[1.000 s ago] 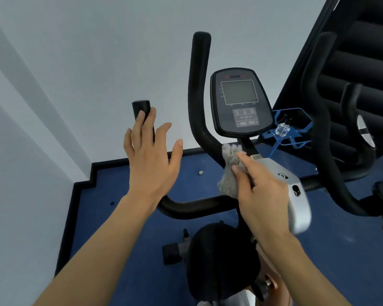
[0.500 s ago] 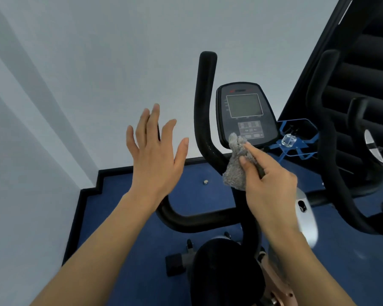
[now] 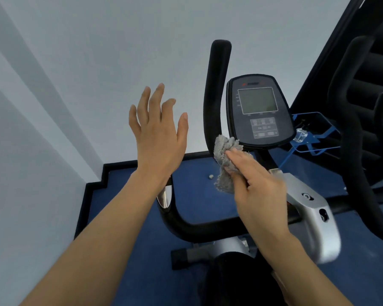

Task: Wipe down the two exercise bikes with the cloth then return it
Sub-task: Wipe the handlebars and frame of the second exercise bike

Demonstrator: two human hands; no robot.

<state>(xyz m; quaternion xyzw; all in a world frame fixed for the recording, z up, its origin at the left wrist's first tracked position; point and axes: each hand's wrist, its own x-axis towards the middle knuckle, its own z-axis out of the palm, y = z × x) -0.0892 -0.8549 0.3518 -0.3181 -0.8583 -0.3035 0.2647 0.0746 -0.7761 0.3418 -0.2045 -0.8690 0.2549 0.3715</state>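
The near exercise bike stands right in front of me, its black handlebar (image 3: 217, 102) rising left of a dark console (image 3: 259, 111) with a grey screen. My right hand (image 3: 259, 191) is shut on a bunched grey cloth (image 3: 224, 160), which presses against the handlebar just below the console's lower left corner. My left hand (image 3: 159, 133) floats open, fingers spread, in front of the left handlebar grip and hides it. A second bike's black handlebars (image 3: 349, 133) show at the right edge.
A white wall is close ahead and to the left. Blue carpet (image 3: 199, 195) with a black skirting edge covers the floor. A blue wire bottle holder (image 3: 312, 138) with a clear bottle sits right of the console. The silver frame cover (image 3: 314, 217) lies under my right wrist.
The cloth in my right hand rose from the silver stem to the console's lower edge. My left hand lifted off the left grip and hangs open. The view shifted downward.
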